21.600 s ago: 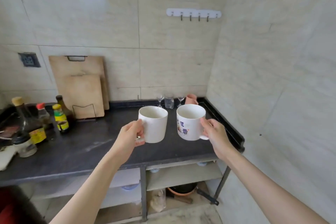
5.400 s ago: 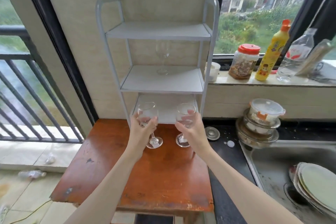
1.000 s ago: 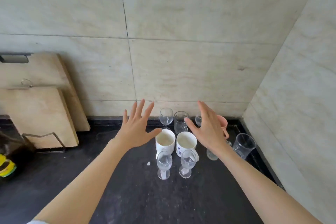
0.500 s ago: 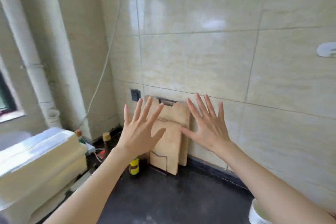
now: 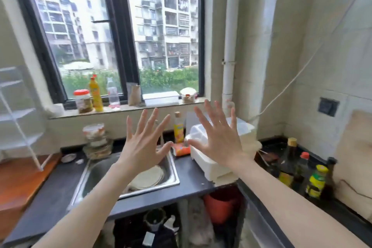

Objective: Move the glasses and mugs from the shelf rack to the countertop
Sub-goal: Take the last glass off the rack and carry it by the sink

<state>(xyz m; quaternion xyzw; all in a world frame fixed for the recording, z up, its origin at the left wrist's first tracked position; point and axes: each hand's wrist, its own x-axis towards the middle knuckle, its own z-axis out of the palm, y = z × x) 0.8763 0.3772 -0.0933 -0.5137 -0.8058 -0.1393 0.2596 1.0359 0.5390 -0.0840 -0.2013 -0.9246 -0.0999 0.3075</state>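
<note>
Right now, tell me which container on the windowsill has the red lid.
The jar at the left end of the row: squat, red lid. The yellow bottle beside it is tall with an orange cap.

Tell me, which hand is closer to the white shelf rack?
Left. The left hand is raised over the sink, on the side toward the white shelf rack at the far left. The right hand is farther away, in front of the white box.

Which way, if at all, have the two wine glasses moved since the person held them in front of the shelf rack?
Cannot tell from this frame: both hands, left hand and right hand, are empty, and no glasses show by the shelf rack.
</note>
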